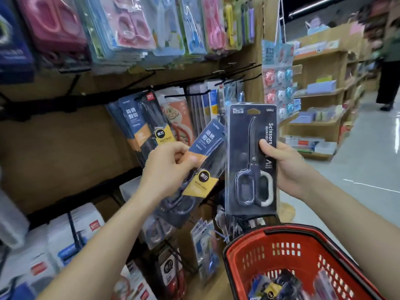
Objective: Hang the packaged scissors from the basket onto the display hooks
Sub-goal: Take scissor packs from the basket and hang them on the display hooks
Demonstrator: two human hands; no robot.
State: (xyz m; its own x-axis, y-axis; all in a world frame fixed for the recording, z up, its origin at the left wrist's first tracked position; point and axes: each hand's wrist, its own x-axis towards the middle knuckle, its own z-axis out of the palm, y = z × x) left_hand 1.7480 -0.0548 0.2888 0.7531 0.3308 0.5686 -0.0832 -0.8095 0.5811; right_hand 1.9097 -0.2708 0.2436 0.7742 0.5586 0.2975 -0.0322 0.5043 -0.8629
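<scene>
Now the left hand point(171, 163) pinches a blue and yellow scissors pack point(202, 163), tilted toward the matching packs on a hook point(138, 124). The right hand point(285, 167) grips a black scissors pack point(251, 156) upright, ready above the red basket's point(244, 254) far edge.

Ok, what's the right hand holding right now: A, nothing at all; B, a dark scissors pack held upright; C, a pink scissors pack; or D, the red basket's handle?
B: the right hand grips the side edge of a dark scissors pack, held upright above the red basket, with the thumb on the pack's front.
</scene>
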